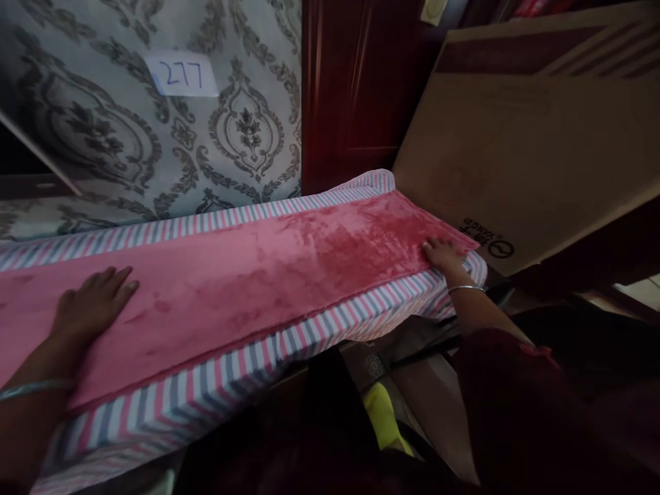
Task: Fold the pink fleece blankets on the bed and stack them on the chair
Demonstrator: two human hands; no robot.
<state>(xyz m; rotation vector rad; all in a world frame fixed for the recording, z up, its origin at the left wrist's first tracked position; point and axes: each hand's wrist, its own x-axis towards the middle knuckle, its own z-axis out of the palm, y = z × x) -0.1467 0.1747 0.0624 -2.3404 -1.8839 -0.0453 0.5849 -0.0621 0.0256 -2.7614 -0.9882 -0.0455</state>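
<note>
A long strip of pink plush cloth lies flat over a pink, grey and white striped cover. My left hand rests palm down on its left part, fingers stretched out and a little apart. At the far right end of the strip, near a corner, my right hand lies on the cloth with its fingers extended. Neither hand visibly holds anything. The pink pile looks darker and ruffled toward the right and smoother in the middle. The strip's left end runs out of view.
A large cardboard box leans close beyond the right end. Behind are a patterned wall with a paper marked 277 and a dark red door. Something yellow shows below the front edge.
</note>
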